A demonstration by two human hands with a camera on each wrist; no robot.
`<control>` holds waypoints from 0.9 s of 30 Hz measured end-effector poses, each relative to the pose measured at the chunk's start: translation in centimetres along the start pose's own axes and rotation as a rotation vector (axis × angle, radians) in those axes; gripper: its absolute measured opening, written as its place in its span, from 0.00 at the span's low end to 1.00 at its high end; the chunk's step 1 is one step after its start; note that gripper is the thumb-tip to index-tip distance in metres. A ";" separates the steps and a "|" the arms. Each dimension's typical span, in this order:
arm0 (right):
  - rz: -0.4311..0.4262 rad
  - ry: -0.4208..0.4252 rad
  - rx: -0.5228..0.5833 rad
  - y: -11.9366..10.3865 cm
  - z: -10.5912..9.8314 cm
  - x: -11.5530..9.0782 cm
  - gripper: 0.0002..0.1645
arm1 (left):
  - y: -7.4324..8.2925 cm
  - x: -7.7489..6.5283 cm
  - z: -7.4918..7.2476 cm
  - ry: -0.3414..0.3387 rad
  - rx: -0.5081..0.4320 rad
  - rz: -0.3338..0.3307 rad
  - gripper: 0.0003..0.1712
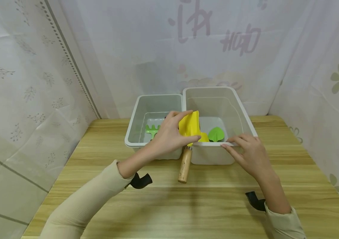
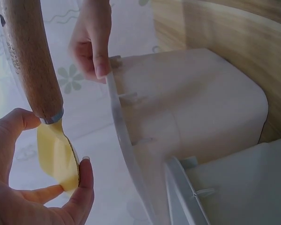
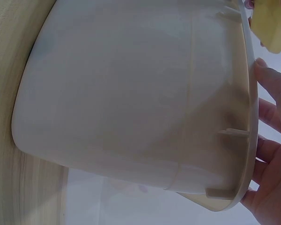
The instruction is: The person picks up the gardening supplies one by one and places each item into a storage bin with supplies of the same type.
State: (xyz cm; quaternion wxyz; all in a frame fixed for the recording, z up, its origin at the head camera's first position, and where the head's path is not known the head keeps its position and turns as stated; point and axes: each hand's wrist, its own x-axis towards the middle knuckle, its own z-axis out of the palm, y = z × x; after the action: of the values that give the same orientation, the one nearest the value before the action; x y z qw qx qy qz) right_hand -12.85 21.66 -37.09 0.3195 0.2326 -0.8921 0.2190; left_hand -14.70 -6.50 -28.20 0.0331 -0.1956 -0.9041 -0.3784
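My left hand point(image 1: 169, 132) pinches the yellow blade of a hand trowel point(image 1: 189, 124) between thumb and fingers, above the place where two bins meet. Its wooden handle point(image 2: 30, 56) points back toward me, over the table's near side. At the front right corner of the larger beige bin point(image 1: 217, 153), my right hand point(image 1: 251, 154) grips the rim, thumb outside and fingers over the edge. Inside that bin lie a green leaf-shaped shovel head point(image 1: 216, 134) and another yellow piece point(image 1: 203, 137), partly hidden by the front wall. The smaller grey bin point(image 1: 131, 132) holds a green rake point(image 1: 152, 130), partly behind my left arm.
Both bins stand side by side on a wood-grain table point(image 1: 163, 209), near its back edge. A patterned white curtain point(image 1: 121, 59) hangs close behind and on both sides. Black curved mounts point(image 1: 140, 181) stick out from my wrists over the table.
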 end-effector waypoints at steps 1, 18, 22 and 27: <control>-0.001 0.001 0.001 0.0 0.0 0.0 0.13 | 0.0 0.1 0.0 -0.001 0.002 -0.003 0.48; 0.005 0.003 0.005 -0.3 -0.1 0.0 0.12 | 0.1 3.0 -0.2 -0.031 0.007 -0.023 0.48; 0.009 -0.002 0.003 -0.3 -0.1 0.0 0.13 | 0.2 3.5 -0.3 -0.042 0.012 -0.022 0.48; 0.006 -0.002 0.004 -0.2 0.0 0.0 0.12 | 0.3 4.1 -0.1 -0.053 0.020 -0.025 0.47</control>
State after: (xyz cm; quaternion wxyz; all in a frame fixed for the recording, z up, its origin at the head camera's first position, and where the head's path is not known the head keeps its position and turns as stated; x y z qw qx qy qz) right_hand -12.71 21.50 -37.00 0.3176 0.2305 -0.8927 0.2213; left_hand -18.37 -5.09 -27.09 0.0063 -0.1941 -0.9107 -0.3645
